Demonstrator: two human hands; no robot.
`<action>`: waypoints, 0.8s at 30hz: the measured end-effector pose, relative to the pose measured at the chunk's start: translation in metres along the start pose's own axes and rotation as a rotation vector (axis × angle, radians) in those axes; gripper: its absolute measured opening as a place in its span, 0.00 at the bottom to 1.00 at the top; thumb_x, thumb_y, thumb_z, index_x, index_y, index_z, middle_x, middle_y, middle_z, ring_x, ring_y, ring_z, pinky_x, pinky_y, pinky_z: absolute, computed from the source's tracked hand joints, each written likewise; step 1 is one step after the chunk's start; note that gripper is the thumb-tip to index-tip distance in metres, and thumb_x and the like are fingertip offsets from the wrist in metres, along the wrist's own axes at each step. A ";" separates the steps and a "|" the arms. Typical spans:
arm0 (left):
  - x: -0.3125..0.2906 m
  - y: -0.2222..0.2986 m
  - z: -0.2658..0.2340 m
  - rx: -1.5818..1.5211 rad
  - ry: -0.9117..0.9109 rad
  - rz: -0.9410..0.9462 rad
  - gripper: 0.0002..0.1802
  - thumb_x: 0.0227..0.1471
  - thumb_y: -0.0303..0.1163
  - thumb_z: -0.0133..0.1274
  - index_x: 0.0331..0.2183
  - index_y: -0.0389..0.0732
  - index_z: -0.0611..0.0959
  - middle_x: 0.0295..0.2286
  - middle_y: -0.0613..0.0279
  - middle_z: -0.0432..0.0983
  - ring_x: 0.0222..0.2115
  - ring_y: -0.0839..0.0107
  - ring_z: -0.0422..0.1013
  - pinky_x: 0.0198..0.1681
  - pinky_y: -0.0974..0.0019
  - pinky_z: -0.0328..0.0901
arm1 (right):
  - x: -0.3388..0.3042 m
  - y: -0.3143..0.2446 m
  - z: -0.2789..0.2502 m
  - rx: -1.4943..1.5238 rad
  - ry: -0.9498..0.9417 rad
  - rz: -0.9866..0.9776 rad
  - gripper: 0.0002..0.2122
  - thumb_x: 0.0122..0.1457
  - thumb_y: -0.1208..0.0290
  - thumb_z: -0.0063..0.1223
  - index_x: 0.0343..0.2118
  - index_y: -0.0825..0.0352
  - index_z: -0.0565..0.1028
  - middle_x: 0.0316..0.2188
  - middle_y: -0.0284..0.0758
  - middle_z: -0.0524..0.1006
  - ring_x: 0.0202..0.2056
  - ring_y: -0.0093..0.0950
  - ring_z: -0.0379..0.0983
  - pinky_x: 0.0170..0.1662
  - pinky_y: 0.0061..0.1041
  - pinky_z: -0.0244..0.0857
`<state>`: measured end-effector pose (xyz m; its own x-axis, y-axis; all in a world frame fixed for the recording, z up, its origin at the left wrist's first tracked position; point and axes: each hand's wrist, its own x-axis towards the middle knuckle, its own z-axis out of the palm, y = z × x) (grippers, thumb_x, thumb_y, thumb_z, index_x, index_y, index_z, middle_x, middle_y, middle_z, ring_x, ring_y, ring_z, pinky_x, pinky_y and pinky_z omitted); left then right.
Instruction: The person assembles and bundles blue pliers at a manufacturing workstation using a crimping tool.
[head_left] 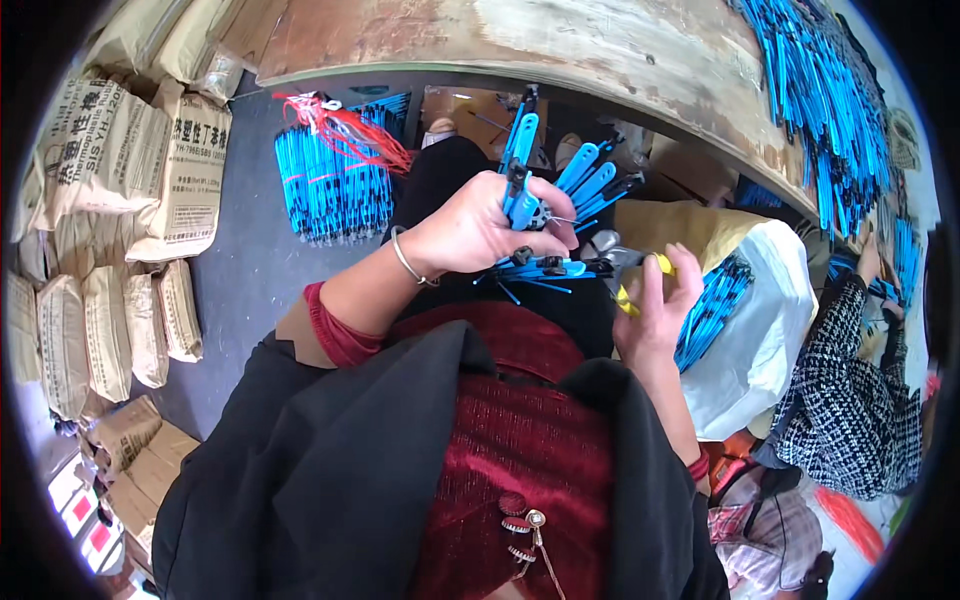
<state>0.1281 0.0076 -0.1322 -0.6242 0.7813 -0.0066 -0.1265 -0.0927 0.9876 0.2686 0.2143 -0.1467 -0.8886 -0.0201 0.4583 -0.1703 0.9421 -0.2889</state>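
My left hand (pixel 490 225) is closed around a bunch of blue plastic strips (pixel 521 145) with black ends, which fan out on several sides of the fingers over my lap. A thin wire-like end sticks out by the thumb. Just to the right, my right hand (pixel 660 310) grips a hand tool with yellow handles (pixel 627 301), seemingly pliers or cutters. Its greyish head points toward the bunch, apart from it as far as I can see; its exact shape is unclear.
A worn wooden table (pixel 600 45) runs across the far side, with a heap of blue strips (pixel 825 110) at its right. Beside me an open white sack (pixel 765 345) holds more. A red-tied bundle (pixel 335 190) lies left, near paper sacks (pixel 190 180). A co-worker (pixel 850 400) sits right.
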 end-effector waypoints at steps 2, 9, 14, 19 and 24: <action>-0.003 0.001 -0.001 0.000 -0.007 0.004 0.12 0.40 0.24 0.61 0.31 0.36 0.78 0.25 0.62 0.77 0.29 0.78 0.73 0.34 0.74 0.67 | 0.004 0.001 0.003 -0.095 0.034 -0.118 0.21 0.43 0.80 0.52 0.45 0.64 0.66 0.47 0.44 0.63 0.52 0.47 0.56 0.52 0.41 0.58; -0.007 0.005 -0.007 0.222 -0.029 0.015 0.15 0.38 0.26 0.63 0.31 0.35 0.78 0.23 0.64 0.75 0.26 0.82 0.70 0.32 0.76 0.65 | 0.018 -0.011 0.004 -0.297 0.148 -0.271 0.16 0.43 0.81 0.53 0.38 0.62 0.71 0.46 0.44 0.64 0.50 0.48 0.58 0.52 0.46 0.54; -0.008 0.000 -0.006 0.204 0.045 0.063 0.15 0.38 0.26 0.62 0.32 0.35 0.78 0.22 0.65 0.75 0.25 0.82 0.68 0.31 0.76 0.65 | 0.010 -0.038 0.016 -0.248 0.127 -0.100 0.17 0.43 0.81 0.54 0.39 0.61 0.72 0.46 0.44 0.64 0.49 0.48 0.59 0.49 0.43 0.59; -0.003 -0.007 -0.018 0.151 0.093 0.075 0.14 0.38 0.24 0.61 0.32 0.36 0.78 0.23 0.65 0.74 0.26 0.81 0.68 0.32 0.76 0.65 | 0.021 -0.036 0.003 0.100 -0.146 0.049 0.22 0.42 0.82 0.56 0.44 0.62 0.71 0.45 0.43 0.67 0.43 0.41 0.66 0.44 0.34 0.65; -0.004 0.005 -0.023 0.168 -0.200 -0.065 0.21 0.33 0.34 0.66 0.34 0.37 0.79 0.33 0.60 0.75 0.32 0.72 0.70 0.38 0.68 0.65 | 0.050 -0.025 -0.040 0.568 -0.768 0.138 0.27 0.41 0.82 0.57 0.49 0.63 0.66 0.42 0.40 0.70 0.37 0.33 0.71 0.41 0.26 0.67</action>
<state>0.1119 -0.0100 -0.1313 -0.4522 0.8902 -0.0558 -0.0211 0.0519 0.9984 0.2460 0.2031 -0.0826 -0.9182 -0.3247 -0.2269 -0.0449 0.6544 -0.7548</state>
